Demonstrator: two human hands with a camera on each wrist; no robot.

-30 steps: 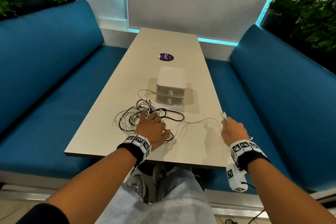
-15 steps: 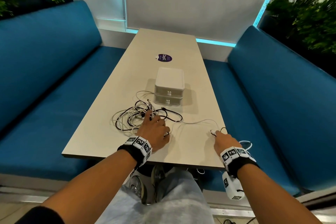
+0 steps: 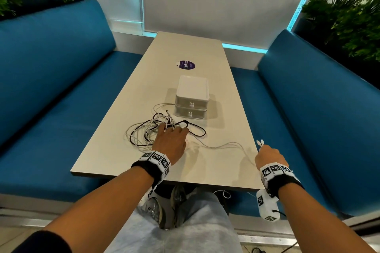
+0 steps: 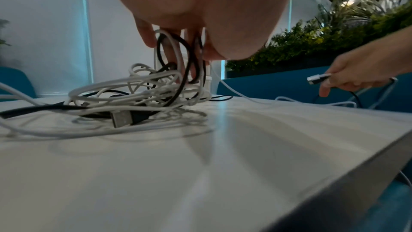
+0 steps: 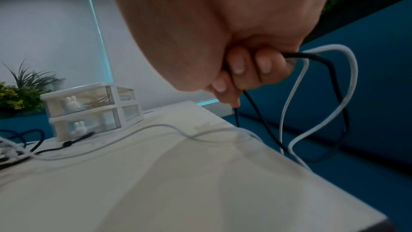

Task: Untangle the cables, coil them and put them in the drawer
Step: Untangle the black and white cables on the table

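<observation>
A tangle of white and black cables (image 3: 156, 131) lies on the table in front of a white two-drawer box (image 3: 192, 96), whose drawers are both shut. My left hand (image 3: 174, 130) sits on the tangle. In the left wrist view, strands of the tangle (image 4: 138, 98) rise in loops between the fingers of that hand (image 4: 174, 50). My right hand (image 3: 265, 153) is at the table's right edge. It grips a white cable (image 5: 294, 130) and a black cable (image 5: 334, 80) in a fist (image 5: 243, 70), and connector ends (image 3: 260, 142) stick out past it. A white strand (image 3: 222, 146) runs from the tangle to that hand.
The long pale table (image 3: 216, 170) carries a purple sticker (image 3: 185, 65) beyond the box. Blue benches (image 3: 51, 109) (image 3: 318, 119) flank it, with plants (image 3: 353, 22) behind them. A loop of white cable (image 3: 224, 194) hangs under the near table edge, above my knees.
My right hand drew back toward me along the table edge, then moved out to the right again, still holding the cable ends. The left hand stayed on the tangle.
</observation>
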